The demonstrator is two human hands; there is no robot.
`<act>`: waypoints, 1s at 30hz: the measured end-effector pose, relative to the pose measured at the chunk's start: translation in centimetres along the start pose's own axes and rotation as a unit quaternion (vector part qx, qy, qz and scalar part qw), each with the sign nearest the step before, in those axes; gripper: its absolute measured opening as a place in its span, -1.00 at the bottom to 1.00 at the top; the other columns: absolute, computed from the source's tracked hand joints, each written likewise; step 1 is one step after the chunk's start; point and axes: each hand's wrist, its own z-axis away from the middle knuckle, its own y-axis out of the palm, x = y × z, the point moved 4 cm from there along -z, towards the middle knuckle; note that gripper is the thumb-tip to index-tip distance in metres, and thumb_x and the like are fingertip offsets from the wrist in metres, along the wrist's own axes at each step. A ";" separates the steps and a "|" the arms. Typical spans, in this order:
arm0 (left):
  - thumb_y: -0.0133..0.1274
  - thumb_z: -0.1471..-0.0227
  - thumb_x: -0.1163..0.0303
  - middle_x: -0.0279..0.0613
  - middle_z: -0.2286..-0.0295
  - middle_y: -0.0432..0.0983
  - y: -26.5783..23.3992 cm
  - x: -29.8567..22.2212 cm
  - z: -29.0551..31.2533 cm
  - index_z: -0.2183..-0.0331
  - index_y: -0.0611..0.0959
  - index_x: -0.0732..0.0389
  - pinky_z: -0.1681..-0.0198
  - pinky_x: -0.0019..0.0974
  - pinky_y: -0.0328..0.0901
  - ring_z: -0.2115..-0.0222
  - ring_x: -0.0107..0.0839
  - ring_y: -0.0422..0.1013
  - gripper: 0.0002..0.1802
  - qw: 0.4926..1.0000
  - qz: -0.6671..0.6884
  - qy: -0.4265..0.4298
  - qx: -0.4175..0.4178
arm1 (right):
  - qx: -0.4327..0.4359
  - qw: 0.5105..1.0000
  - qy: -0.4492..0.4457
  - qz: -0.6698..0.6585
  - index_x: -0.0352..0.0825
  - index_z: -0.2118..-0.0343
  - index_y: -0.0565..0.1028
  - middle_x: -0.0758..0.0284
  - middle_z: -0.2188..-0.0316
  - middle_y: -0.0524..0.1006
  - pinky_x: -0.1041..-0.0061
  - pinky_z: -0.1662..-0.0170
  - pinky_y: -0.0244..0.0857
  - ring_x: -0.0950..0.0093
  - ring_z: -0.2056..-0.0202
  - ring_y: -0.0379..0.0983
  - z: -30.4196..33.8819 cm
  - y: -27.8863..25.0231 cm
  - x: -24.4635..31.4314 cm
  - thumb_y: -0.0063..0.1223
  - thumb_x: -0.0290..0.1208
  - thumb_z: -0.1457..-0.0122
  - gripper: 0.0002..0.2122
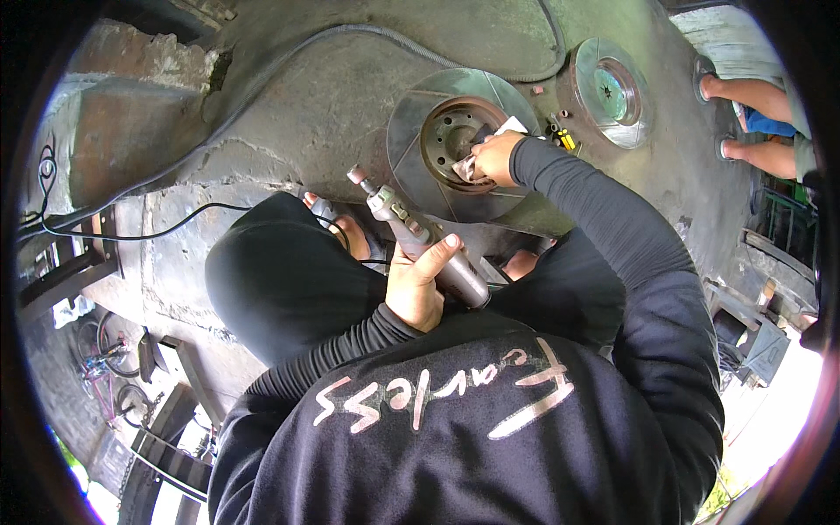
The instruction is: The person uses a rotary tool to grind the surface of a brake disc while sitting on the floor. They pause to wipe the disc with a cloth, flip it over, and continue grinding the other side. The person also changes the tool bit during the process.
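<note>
My left hand (418, 293) is wrapped round the grey body of a die grinder (429, 245). Its small, rust-coloured tip points up and left, apart from the brake disc. The brake disc (416, 105) lies on the ground in front of me, with a rusty raised centre and a ring of holes. Over the right side of that centre, my right hand (497, 159) is closed on a pale, crumpled rag (470, 169). Part of the rag shows under the fingers, and the rest is hidden by the hand.
Another brake disc (632, 122) lies to the right. Yellow-handled pliers (567, 140) and small parts sit between the discs. A grey hose (350, 31) curves across the ground; a black cable (166, 234) runs left. Another person's legs (757, 96) stand at the far right. Bicycles (114, 359) are lower left.
</note>
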 end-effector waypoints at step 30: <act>0.19 0.07 0.41 -0.22 0.39 0.48 0.4 0.1 0.2 0.26 0.47 0.18 0.21 -0.16 0.37 0.35 -0.29 0.45 -0.69 0.999 -0.029 -0.007 0.021 | -0.208 0.918 -0.039 -0.336 -0.34 0.16 0.49 0.09 0.29 0.54 0.36 0.13 0.31 0.16 0.18 0.46 -3.1 1.8 0.3 -0.04 -0.53 0.06 -0.67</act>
